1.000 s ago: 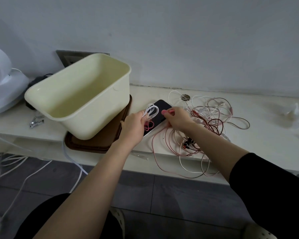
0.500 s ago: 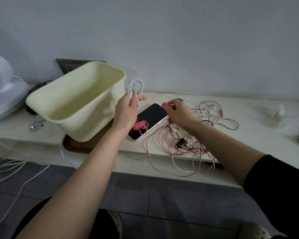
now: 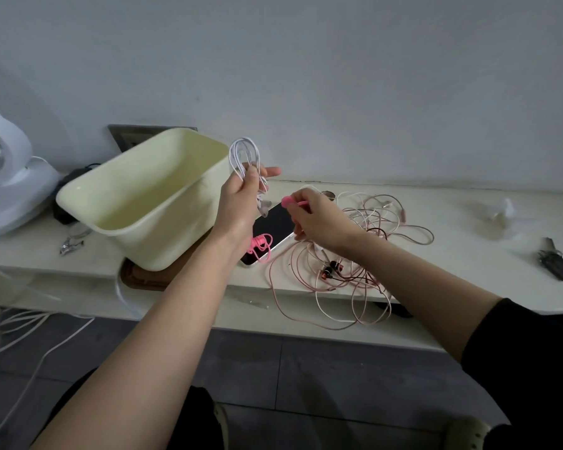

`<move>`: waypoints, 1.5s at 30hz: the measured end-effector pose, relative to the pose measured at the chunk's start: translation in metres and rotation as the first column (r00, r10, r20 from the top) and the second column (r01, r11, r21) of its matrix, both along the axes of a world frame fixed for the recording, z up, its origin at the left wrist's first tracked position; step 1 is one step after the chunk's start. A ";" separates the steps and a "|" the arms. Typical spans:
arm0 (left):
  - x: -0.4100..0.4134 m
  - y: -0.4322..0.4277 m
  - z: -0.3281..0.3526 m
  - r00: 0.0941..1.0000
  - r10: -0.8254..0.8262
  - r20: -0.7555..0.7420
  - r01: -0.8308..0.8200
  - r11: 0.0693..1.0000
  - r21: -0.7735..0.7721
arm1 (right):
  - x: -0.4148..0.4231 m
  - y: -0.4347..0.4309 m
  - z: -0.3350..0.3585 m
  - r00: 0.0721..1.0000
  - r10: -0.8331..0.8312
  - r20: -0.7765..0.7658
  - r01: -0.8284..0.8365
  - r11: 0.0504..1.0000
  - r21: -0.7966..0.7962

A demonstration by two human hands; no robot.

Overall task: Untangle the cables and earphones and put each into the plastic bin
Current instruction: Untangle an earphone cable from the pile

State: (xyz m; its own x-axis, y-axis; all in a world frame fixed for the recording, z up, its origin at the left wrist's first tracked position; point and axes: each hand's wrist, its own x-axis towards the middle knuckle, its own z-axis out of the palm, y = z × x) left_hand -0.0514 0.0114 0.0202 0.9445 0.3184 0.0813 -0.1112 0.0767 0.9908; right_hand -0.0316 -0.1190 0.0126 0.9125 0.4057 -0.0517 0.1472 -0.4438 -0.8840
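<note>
1. The left hand [image 3: 241,196] is raised just beside the bin's right rim. Its fingers are curled round a coiled white cable [image 3: 244,155], whose loops stand above the hand.
2. The right hand [image 3: 319,219] is over the worktop [image 3: 468,251], its fingers pinching the pink end of an earphone [image 3: 288,201] above the phone [image 3: 273,222].
3. The cream bin [image 3: 163,235] sits tilted on a brown tray [image 3: 147,279] at the worktop's left part, with its opening facing up and toward the camera.
4. The phone lies screen up between the bin and the tangle, with a small bunch of pink cord [image 3: 261,247] on its near end. I cannot tell whether this cord joins the pinched piece.
5. A tangle [image 3: 364,245] of pink, white and dark red cables lies on the worktop under and right of the right hand. Some loops hang over the front edge, and a pair of dark earbuds [image 3: 330,270] lies within it.
6. Keys [image 3: 556,264] lie far right, and a crumpled wrapper [image 3: 501,211] lies behind them.
7. A white fan [image 3: 4,183] stands at the left, and white cables [image 3: 7,323] trail on the floor below.
</note>
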 end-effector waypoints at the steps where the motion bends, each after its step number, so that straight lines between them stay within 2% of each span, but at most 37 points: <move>1: -0.001 -0.002 0.002 1.000 -0.004 -0.001 0.004 0.999 -0.050 | -0.002 0.005 0.001 1.000 0.006 -0.019 -0.005 1.000 0.018; 4: -0.004 -0.005 0.005 0.999 -0.002 -0.034 -0.002 0.993 -0.116 | -0.006 0.021 -0.001 0.998 0.016 -0.057 -0.011 0.996 0.093; 6: -0.007 -0.007 0.006 0.994 -0.013 -0.106 0.010 1.000 -0.028 | -0.008 0.025 -0.003 1.000 0.009 -0.022 -0.008 0.998 0.057; 10: -0.015 -0.015 0.003 0.960 -0.034 -0.276 0.116 0.951 0.287 | -0.010 0.007 -0.009 0.992 -0.004 0.129 0.039 0.964 -0.264; 14: -0.024 -0.033 0.000 0.905 -0.102 -0.413 0.251 0.913 0.323 | -0.014 -0.029 -0.009 0.963 0.043 0.267 0.086 0.886 -0.455; 17: -0.027 -0.042 -0.002 0.886 -0.151 -0.438 0.308 0.898 0.313 | -0.020 -0.053 -0.004 0.913 0.081 0.399 0.174 0.808 -0.563; 21: -0.030 -0.049 -0.005 0.848 -0.210 -0.486 0.406 0.848 0.342 | -0.027 -0.075 0.001 0.863 0.017 0.505 0.291 0.801 -0.523; 28: -0.037 -0.058 -0.017 0.790 -0.253 -0.559 0.525 0.751 0.401 | -0.038 -0.090 0.000 0.849 -0.036 0.528 0.337 0.806 -0.487; 31: -0.042 -0.062 -0.023 0.780 -0.267 -0.565 0.567 0.684 0.459 | -0.040 -0.089 0.004 0.866 -0.085 0.492 0.274 0.905 -0.326; 34: -0.043 -0.065 -0.030 0.778 -0.295 -0.555 0.585 0.662 0.468 | -0.050 -0.083 0.006 0.943 -0.104 0.317 0.141 0.985 -0.098; 38: -0.045 -0.073 -0.031 0.743 -0.373 -0.556 0.654 0.580 0.485 | -0.053 -0.080 -0.003 0.926 -0.055 0.375 0.128 0.977 -0.172; 41: -0.049 -0.078 -0.027 0.709 -0.454 -0.540 0.697 0.569 0.437 | -0.052 -0.081 -0.010 0.902 -0.029 0.432 0.156 0.952 -0.262; 45: -0.049 -0.076 -0.031 0.689 -0.486 -0.538 0.721 0.538 0.436 | -0.057 -0.082 -0.013 0.953 -0.005 0.303 0.088 0.962 -0.259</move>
State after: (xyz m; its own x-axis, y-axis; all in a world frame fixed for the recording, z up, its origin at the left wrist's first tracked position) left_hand -0.1008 -0.0649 -0.0107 0.8862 -0.3441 -0.3102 0.0552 -0.5865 0.8081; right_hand -0.0883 -0.2010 0.0001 0.9202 0.3711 0.1242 0.3579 -0.6696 -0.6508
